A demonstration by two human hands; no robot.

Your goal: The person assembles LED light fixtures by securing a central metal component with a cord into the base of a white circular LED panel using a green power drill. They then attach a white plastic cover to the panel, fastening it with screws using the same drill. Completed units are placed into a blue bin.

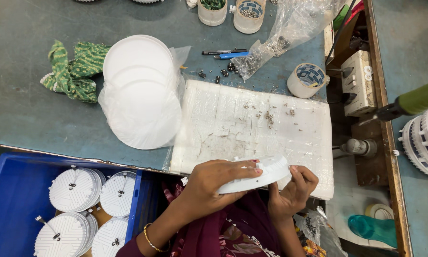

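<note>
A round white plastic housing with a ribbed, notched rim is sitting tilted on edge, just above the near border of a plastic-wrapped white work pad.

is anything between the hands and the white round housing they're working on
Nothing visible. The left hand lies over the top of the white round housing with its fingers directly on it, and the right hand grips its right edge from below. No wrap, tool or part sits between.

Left hand: palm down, fingers stretched rightward, gripping.
Right hand: just beside it, fingers curled upward, pinching.
</note>
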